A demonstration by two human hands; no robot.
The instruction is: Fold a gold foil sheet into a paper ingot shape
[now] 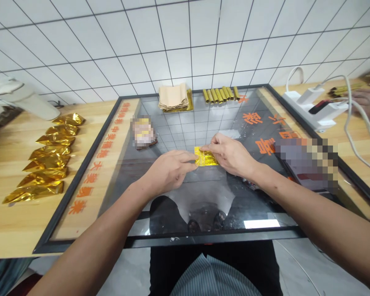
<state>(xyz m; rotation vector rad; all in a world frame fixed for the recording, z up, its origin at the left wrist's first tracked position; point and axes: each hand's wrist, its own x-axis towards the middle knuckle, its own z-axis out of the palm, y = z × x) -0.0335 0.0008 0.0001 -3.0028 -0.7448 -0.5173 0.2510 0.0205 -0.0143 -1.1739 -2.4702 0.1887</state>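
A small sheet of gold foil [210,159] lies on the dark glass panel in front of me. My right hand [234,155] pinches its upper right side with thumb and fingers. From the other side, my left hand [172,169] has its fingertips on the sheet's left edge. The undersides of the fingers are hidden. Behind my hands, several gold paper tubes [220,95] lie in a row along the panel's far edge. Beside them sits a stack of brown paper pieces [173,97] with gold foil under it.
Several gold foil packets [47,162] line the wooden table [6,230] at left, near a white container [27,98]. A blurred-out stack [143,132] and dark item [305,162] lie on the framed panel [172,123]. A power strip [311,109] with cables and another person's hand [365,102] are at right.
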